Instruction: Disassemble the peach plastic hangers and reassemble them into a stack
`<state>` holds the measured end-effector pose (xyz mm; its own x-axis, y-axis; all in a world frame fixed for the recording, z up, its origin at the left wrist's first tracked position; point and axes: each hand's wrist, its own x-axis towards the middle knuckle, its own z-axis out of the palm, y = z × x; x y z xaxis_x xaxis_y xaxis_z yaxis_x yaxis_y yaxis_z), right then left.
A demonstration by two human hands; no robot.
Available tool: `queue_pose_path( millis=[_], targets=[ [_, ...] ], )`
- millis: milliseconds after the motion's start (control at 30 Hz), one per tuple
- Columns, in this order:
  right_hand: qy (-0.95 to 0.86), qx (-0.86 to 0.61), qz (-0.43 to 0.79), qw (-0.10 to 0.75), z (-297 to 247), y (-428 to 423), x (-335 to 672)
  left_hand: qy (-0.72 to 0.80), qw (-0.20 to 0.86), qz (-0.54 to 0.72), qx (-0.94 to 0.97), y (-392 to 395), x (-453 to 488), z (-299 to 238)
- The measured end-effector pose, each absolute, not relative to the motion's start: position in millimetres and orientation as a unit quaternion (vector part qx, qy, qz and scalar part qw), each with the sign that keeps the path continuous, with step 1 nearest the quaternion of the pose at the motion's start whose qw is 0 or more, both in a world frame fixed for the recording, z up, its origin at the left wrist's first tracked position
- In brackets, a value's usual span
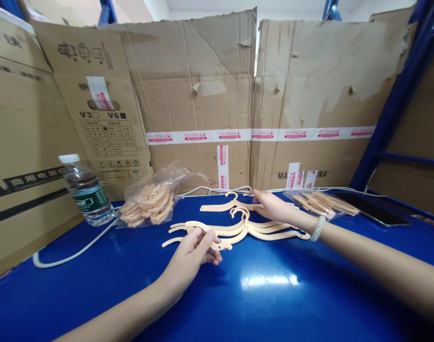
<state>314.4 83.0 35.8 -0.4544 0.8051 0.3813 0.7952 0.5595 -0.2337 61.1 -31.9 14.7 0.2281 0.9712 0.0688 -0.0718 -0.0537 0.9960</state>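
Note:
Several cream plastic hangers (259, 231) lie spread on the blue table (267, 294). My left hand (197, 249) is closed in a pinch on the near end of one hanger (202, 228) at the front of the pile. My right hand (272, 205), with a bead bracelet on its wrist, reaches over the pile and rests its fingers on the farthest hanger (220, 205), gripping its middle. Part of that hanger is hidden under the hand.
A clear bag of small cream parts (149, 202) and a water bottle (85, 190) stand at the left. Another bag of cream pieces (322, 203) and a dark phone (375, 211) lie at the right. A white cable (78, 251) runs along the table. Cardboard sheets (202, 95) wall the back.

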Motion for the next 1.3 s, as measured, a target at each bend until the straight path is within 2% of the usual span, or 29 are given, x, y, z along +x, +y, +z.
queue_pose_path(
  millis=[100,233,467,600,733,1067,1300],
  targets=[
    [-0.86,-0.473,0.014,0.192,24.9,98.4,318.7,0.395,0.571,0.474,0.542,-28.5,56.7,15.1],
    [-0.858,-0.474,0.003,0.198,26.4,100.3,315.4,0.383,0.577,0.491,0.528,-20.7,51.4,16.7],
    [-0.843,-0.457,0.009,0.282,56.9,65.6,327.9,0.385,0.545,0.524,0.53,-7.0,41.0,29.7],
    [-0.837,-0.403,0.062,0.365,51.7,37.3,343.7,0.37,0.536,0.566,0.505,-2.1,35.9,35.3],
    [-0.827,-0.382,0.045,0.41,37.6,19.6,352.9,0.351,0.563,0.569,0.486,-1.8,34.9,33.4],
    [-0.83,-0.362,0.038,0.422,28.3,8.8,351.6,0.293,0.673,0.52,0.438,-7.6,32.8,29.7],
    [-0.831,-0.363,0.04,0.419,27.4,4.8,348.5,0.294,0.696,0.525,0.392,-8.5,35.4,33.0]
  ],
)
